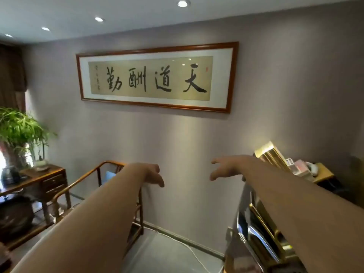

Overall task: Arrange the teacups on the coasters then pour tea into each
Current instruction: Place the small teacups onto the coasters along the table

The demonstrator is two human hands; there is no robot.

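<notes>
Grey wall [177,154] fills view; left hand [151,174] and right hand [226,168] outstretched, fingers loose, grasping nothing. Teacups, coasters, teapot not in sight. Risk: reaching blind while gaze is up, knocking wooden chair [102,170] nearby.

Both empty hands, left [151,174] and right [226,168], reach forward, fingers loose, beneath framed calligraphy [155,77].
</notes>
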